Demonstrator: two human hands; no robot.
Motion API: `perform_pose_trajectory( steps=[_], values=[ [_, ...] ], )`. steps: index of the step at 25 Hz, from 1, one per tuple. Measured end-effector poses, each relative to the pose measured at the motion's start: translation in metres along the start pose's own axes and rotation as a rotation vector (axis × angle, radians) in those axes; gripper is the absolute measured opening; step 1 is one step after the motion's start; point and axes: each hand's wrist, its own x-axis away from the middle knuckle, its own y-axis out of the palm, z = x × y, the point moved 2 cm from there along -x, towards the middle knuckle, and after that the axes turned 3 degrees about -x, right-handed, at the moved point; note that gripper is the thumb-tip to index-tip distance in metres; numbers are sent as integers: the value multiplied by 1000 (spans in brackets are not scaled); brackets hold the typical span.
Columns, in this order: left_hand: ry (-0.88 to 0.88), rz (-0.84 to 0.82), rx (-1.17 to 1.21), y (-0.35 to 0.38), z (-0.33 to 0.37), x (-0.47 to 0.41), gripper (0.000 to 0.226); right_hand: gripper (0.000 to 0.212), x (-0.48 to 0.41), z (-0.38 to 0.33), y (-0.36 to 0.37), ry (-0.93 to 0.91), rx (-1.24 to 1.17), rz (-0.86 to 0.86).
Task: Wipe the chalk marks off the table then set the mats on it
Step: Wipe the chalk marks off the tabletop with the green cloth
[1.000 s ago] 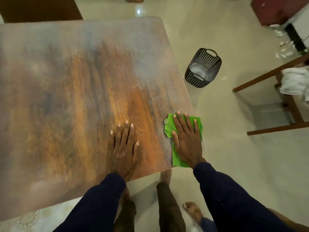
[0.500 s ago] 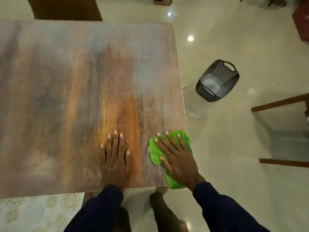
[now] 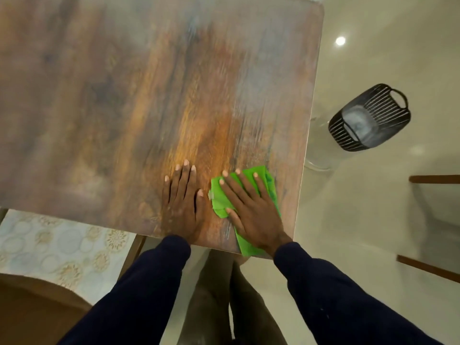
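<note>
At the far left, below the near edge of the table [image 3: 112, 108], I see a pale mat [image 3: 57, 245] with a pattern of gold and grey circles. It lies lower than the tabletop and partly under its edge. I cannot tell what it rests on.

The table fills most of the view. Its top is brown wood grain with a pale grey haze over the far part. The picture is blurred there, so I cannot tell if the haze is chalk.

Near the front edge, the left hand [image 3: 183, 207] lies flat on the bare wood, palm down. Its fingers are straight and close together, and it holds nothing.

Just to its right is the green cloth [image 3: 270, 185], folded, on the table close to the near right corner. One end of it reaches the front edge. The right hand [image 3: 254, 215] presses on top of the cloth with the fingers spread and straight, not curled around it. The thumb of the left hand is near the cloth's left edge. Both arms wear dark blue sleeves.

To the right of the table, on the glossy pale floor, a black slatted basket [image 3: 380, 103] with a handle stands well apart from the cloth. At the far right edge are two brown wooden bars [image 3: 434, 179].
</note>
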Motion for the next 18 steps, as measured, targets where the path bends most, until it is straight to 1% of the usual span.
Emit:
perform_pose_trajectory(
  steps=[2,3,5,8,10,12,14,15,16,18],
  values=[
    [-15,15,6,1,-1,-1,57,66,17,23,-7,-113,0,-33],
    [-29,18,5,2,1,-2,57,65,16,37,-14,-116,2,-28],
    [-79,18,8,3,4,-1,58,64,0,63,-25,-41,3,2],
    [-201,-2,-17,1,11,-5,61,63,-51,88,-37,46,32,63],
    [-235,-37,-44,4,18,-11,63,63,-92,89,-39,90,46,104],
    [-258,-31,-52,8,28,-22,62,64,-124,72,-37,115,42,130],
    [-262,-5,-44,10,38,-38,60,66,-127,54,-34,43,28,88],
    [-248,4,-40,12,42,-45,60,67,-114,51,-32,-23,22,42],
    [-232,7,-41,15,45,-53,60,68,-97,56,-33,-94,13,6],
    [-230,27,-33,18,45,-67,59,67,-73,83,-39,-156,0,-31]
  ],
)
